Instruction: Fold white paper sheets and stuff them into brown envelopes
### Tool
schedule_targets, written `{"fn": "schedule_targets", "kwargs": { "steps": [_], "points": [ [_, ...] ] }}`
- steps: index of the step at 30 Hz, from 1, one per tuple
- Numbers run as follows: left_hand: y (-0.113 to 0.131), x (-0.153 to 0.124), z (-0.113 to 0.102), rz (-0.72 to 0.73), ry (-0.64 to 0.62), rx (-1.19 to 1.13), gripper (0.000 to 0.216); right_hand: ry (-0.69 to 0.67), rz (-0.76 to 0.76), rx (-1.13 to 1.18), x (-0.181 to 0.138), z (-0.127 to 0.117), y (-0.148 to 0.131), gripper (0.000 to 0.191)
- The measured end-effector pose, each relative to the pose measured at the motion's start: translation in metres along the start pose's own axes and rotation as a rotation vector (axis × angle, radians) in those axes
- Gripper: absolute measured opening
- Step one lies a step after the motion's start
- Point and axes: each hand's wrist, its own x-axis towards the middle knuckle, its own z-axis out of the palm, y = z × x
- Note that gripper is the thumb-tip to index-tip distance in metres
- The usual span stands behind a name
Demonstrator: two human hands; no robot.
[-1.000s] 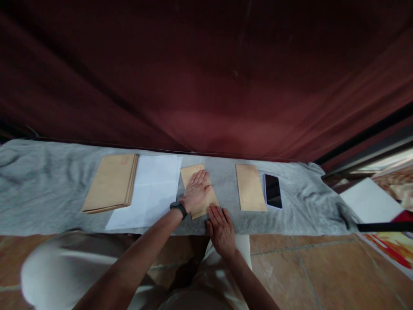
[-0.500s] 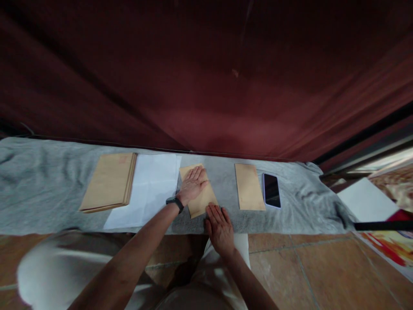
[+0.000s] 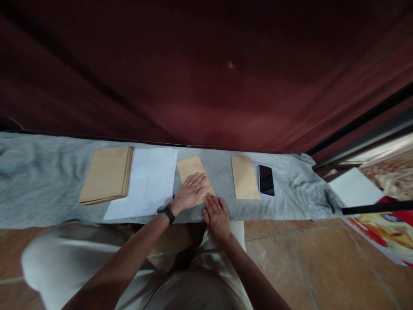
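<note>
Down at floor level, a person presses a brown envelope (image 3: pixel 190 166) onto a grey cloth (image 3: pixel 38 172) with both hands. The envelope is a plain, tan, narrow rectangle. It lies at the middle of the cloth, tilted slightly, with its far end bare and its near half covered. The left hand (image 3: pixel 189 191) rests palm-down across it, fingers straight and close together, with a dark watch (image 3: pixel 166 213) on the wrist. The right hand (image 3: pixel 217 213) lies flat at the envelope's near right corner, fingers also extended and side by side, touching the paper's edge. A white sheet (image 3: pixel 146 181) sits just to the left, beside a stack of envelopes (image 3: pixel 105 174). To the right lie a second envelope (image 3: pixel 244 183) and a phone (image 3: pixel 266 180), edge to edge. A dark red curtain (image 3: pixel 206 86) hangs behind.
</note>
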Motion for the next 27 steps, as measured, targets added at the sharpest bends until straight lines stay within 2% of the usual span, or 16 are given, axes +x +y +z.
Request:
{"fn": "schedule_targets", "kwargs": {
  "steps": [11,22,27],
  "points": [
    [0.026,-0.037,-0.006,0.065,-0.04,-0.033,0.059,-0.031,-0.011,-0.011,-0.001,0.001,0.002,0.043],
    [0.05,-0.077,-0.007,0.057,0.044,0.014,0.063,-0.055,-0.011,-0.014,-0.003,0.0,0.002,0.051],
    [0.055,-0.09,-0.008,0.025,0.069,0.024,0.064,-0.003,0.051,-0.034,-0.004,0.004,0.001,0.048]
  ]
}}
